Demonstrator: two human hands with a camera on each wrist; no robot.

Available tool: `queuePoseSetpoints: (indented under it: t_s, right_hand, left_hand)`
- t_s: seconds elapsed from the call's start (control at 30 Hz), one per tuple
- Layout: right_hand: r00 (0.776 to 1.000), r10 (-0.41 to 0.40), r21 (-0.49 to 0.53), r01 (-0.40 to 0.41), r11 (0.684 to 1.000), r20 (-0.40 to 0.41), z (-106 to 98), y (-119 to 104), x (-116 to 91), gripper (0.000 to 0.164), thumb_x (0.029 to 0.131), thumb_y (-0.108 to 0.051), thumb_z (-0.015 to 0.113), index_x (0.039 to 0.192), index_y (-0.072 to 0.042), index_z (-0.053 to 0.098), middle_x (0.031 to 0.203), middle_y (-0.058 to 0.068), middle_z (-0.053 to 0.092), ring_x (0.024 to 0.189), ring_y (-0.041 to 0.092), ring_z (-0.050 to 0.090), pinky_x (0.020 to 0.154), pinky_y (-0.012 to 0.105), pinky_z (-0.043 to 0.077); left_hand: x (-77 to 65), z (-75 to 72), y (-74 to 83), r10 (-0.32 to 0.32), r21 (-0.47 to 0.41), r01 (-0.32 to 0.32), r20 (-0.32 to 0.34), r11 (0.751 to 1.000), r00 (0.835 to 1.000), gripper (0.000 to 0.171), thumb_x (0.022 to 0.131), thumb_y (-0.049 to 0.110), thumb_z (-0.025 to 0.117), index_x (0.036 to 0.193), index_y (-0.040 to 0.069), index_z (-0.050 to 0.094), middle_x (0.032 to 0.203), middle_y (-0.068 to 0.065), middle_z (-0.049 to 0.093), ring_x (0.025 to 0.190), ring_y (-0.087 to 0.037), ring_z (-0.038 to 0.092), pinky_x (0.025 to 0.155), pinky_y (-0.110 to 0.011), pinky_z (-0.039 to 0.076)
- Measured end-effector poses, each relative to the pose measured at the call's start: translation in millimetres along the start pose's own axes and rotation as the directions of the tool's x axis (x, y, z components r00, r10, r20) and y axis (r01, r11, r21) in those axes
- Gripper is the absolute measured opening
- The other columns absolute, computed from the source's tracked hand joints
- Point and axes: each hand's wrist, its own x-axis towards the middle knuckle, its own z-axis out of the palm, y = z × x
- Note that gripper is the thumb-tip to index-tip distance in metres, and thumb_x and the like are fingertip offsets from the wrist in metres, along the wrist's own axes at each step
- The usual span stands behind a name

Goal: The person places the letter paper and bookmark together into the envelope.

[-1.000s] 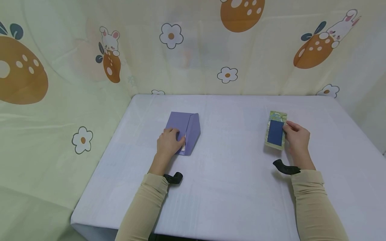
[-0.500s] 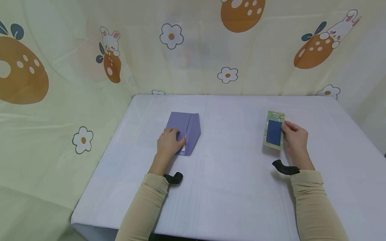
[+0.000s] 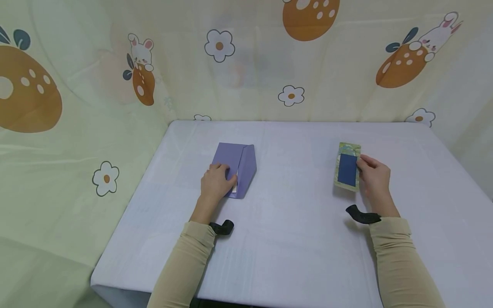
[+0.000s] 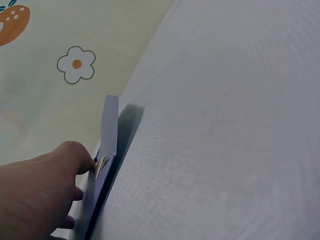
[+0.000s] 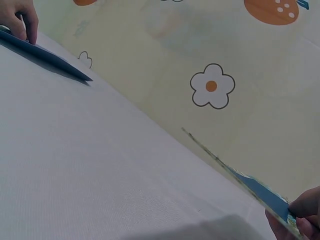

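Observation:
On the left of the table in the head view lies a purple envelope [image 3: 247, 169], its flap folded out to the right. My left hand [image 3: 215, 183] pinches the envelope, thumb at its mouth. Cream-coloured paper edges [image 4: 100, 167] show inside the mouth in the left wrist view. Off to the right, my right hand [image 3: 375, 179] holds a green patterned card [image 3: 349, 149] with a dark blue rectangle, thumb and fingers on its right edge. The card is raised a little above the cloth and casts a shadow. Its back is hidden in the head view.
A white cloth covers the table [image 3: 289, 222]. Behind and to the left hangs a pale yellow curtain [image 3: 246, 77] printed with flowers, rabbits and orange fruit. Black straps [image 3: 363, 214] sit at both wrists, and the table's front edge shows at the bottom.
My right hand has shifted slightly to the left with the card. The left hand and the envelope have stayed where they were.

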Motion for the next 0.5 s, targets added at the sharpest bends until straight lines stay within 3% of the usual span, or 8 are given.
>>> queuePoseSetpoints:
  t_s: [0.5]
  right_hand:
    - [1.000,0.000,-0.045,0.000,0.999,0.009,8.1,1.5,-2.4,0.048,0.093,-0.027,0.057,0.139,-0.017,0.050,0.103,-0.014,0.055,0.104,0.004,0.054,0.063,0.005,0.047]
  left_hand:
    - [-0.3,-1.4,0.4,-0.004,-0.004,0.004,0.010,1.000,1.000,0.050,0.086,0.046,0.057,0.125,0.015,0.061,0.133,-0.012,0.056,0.112,-0.039,0.059,0.087,-0.052,0.050]
